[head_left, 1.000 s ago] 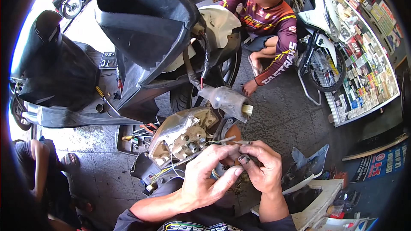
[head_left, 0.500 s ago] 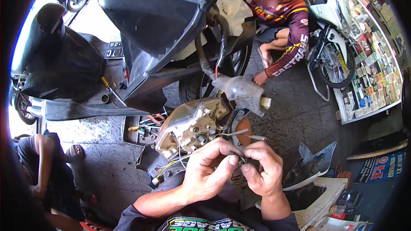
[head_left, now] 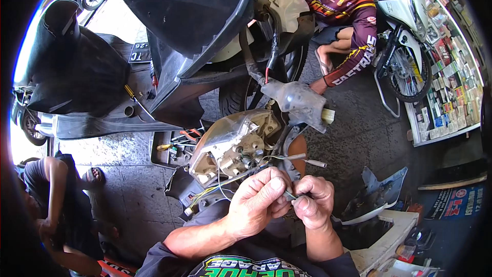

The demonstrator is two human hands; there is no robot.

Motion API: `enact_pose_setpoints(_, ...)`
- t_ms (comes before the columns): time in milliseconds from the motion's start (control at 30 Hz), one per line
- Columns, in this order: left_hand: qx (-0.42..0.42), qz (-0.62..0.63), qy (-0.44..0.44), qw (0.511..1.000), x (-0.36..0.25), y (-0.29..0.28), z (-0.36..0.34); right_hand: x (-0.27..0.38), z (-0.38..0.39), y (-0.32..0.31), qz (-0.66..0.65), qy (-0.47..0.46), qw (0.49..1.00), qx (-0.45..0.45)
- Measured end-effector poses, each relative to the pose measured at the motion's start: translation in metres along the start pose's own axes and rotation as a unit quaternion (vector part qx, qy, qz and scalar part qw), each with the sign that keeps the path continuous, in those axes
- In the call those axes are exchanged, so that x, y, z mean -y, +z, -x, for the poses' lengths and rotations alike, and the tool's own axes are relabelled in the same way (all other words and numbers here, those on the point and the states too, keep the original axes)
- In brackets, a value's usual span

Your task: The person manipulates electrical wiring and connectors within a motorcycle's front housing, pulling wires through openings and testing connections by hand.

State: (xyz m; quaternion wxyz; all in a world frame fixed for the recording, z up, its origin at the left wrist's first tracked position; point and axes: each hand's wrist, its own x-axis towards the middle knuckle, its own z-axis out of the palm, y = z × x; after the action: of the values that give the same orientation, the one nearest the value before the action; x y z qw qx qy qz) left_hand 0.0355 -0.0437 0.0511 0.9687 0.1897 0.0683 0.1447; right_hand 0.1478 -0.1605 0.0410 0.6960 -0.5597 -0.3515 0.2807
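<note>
A short stretch of thin greenish wire [head_left: 290,195] runs between my fingertips, in front of my chest. My left hand [head_left: 258,202] pinches one end with thumb and forefinger. Close beside it, my right hand [head_left: 313,201] pinches the other; the fingers hide most of the wire. Just beyond my hands sits a motorcycle headlight unit [head_left: 207,166], its back showing. Two leads with pale sleeved connectors [head_left: 315,163] stick out past my fingers. Yellow and white wires [head_left: 207,195] trail from the unit by my left wrist.
A dismantled dark scooter [head_left: 189,25] stands ahead, with a grey plastic-wrapped bundle [head_left: 297,100] hanging from it. A tool tray [head_left: 160,156] lies beyond the headlight. One person [head_left: 353,31] squats far right; another [head_left: 56,200] sits at left. Body panels [head_left: 382,195] lie at right.
My fingers have shifted on the wire, and more of it shows between them. My view has moved slightly, so the scooter and headlight appear a little farther right.
</note>
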Motion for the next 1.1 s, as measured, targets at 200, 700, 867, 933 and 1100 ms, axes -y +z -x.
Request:
enact_pose_setpoints(200, 0.002, 0.023, -0.021, 1.000, 0.010, -0.011, -0.001, -0.015, 0.009, -0.005, -0.111, -0.002, 0.994, -0.004)
enact_pose_setpoints(700, 0.028, -0.245, 0.085, 0.965, -0.008, -0.004, 0.016, -0.003, 0.010, -0.003, 0.111, -0.131, 0.985, 0.019)
enact_pose_setpoints(867, 0.051, -0.378, 0.153, 0.912, -0.002, -0.016, 0.017, -0.005, 0.019, -0.006, 0.124, -0.106, 0.987, 0.008)
enact_pose_setpoints(933, 0.064, -0.430, 0.162, 0.886, -0.005, -0.013, 0.015, -0.003, 0.021, -0.008, 0.109, -0.095, 0.989, 0.009)
enact_pose_setpoints(1100, 0.054, -0.463, 0.171, 0.868, -0.006, -0.009, 0.017, 0.008, 0.022, -0.007, 0.151, -0.082, 0.984, 0.047)
